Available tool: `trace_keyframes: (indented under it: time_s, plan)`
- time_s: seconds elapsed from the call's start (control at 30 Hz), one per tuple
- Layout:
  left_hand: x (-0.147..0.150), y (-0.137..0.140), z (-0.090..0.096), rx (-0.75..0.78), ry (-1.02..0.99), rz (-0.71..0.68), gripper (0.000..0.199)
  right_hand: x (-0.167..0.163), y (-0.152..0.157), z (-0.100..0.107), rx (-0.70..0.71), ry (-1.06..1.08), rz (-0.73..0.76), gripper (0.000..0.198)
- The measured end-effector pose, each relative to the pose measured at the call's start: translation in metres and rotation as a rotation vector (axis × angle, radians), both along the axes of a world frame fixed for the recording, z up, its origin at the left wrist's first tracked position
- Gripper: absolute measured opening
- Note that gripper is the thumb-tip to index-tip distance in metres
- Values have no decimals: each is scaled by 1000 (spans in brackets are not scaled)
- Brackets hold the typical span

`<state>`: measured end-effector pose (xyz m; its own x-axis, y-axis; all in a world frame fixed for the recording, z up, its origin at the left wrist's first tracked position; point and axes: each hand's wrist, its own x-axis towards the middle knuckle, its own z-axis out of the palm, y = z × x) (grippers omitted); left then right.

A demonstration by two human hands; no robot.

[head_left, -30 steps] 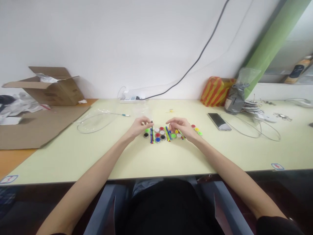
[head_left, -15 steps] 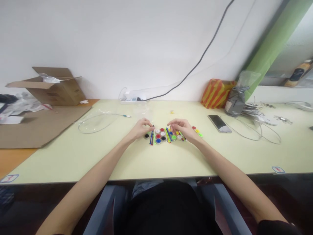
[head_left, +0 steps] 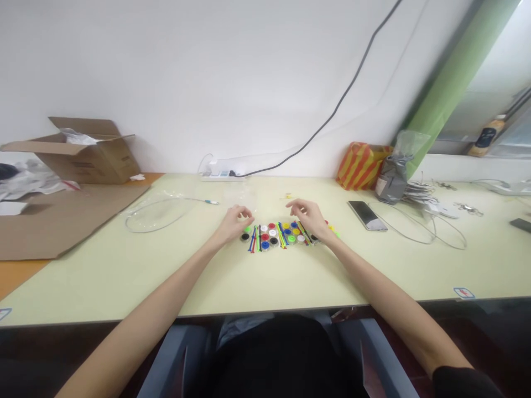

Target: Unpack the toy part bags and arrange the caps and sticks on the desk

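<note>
Several small round discs in clear casings, among them a blue disc and a red disc, lie grouped on the table. Thin coloured plastic sticks lie side by side between the groups, with a black stick near the left end. My left hand hovers at the left end, fingers bent and apart, close to a green disc. Over the right part of the row is my right hand, its fingers loosely curled and apart. It covers some of the pieces there. I see nothing held in either hand.
Behind the pieces are a small yellow piece and a power strip. A phone and a striped bag are to the right. On the left lie a coiled cable and a cardboard box.
My left hand has let go of a black stick, which now lies in the row, and has drawn back slightly left. My right hand has lifted a little off the pieces. The camera view has shifted slightly.
</note>
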<state>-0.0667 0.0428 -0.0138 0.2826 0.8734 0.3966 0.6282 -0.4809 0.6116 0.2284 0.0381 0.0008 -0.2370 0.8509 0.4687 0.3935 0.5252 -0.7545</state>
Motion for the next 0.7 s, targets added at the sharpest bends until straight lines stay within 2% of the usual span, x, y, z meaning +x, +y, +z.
trace_keyframes:
  time_s: [0.1, 0.2, 0.27, 0.43, 0.57, 0.67, 0.7]
  plan:
    - [-2, 0, 0, 18, -6, 18, 19, 4, 40, 9, 123, -282, -133, 43]
    - [-1, -1, -1, 39, -9, 24, 17, 2, 73, 16, 58, -697, -182, 58]
    - [1, -3, -1, 54, -8, 23, 16, -2, 87, 15, 21, -796, -186, 62]
    - [4, -8, -2, 80, 10, 6, 14, -8, 94, 5, -11, -853, -167, 33]
    - [10, -12, 2, 102, 10, -4, 14, -11, 82, 17, 25, -846, -124, 28]
    - [17, -20, 10, 144, -4, -39, 17, -25, 51, 28, 93, -719, -78, 29]
    - [20, -24, 13, 163, -9, -65, 19, -32, 36, 29, 123, -550, -53, 28]
